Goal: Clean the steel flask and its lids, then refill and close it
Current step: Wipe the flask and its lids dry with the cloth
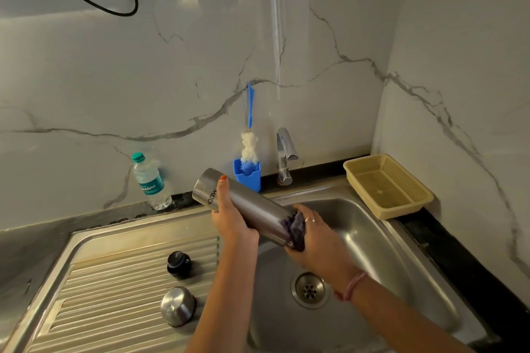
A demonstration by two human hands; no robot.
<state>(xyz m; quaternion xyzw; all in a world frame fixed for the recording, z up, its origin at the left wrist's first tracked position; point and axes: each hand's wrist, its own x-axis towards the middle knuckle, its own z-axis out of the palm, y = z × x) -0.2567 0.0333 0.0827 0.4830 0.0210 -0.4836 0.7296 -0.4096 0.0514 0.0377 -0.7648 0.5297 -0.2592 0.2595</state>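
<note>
Your left hand (229,218) grips the steel flask (246,206), tilted above the sink (401,261) | right hand (308,233) presses a purple cloth (295,228) on it | both lids (black (178,264), steel (177,306)) left of sink, on ribbed drainboard (114,281) | marble wall (172,80) behind.

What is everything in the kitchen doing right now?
Flask: tilted over the sink, lids off.
Left hand: grips the flask.
Right hand: presses a purple cloth on the flask's end.
Black lid: on the drainboard.
Steel lid: on the drainboard.
Tap: off.
Bottle: capped, upright.
Basket: empty.
</note>
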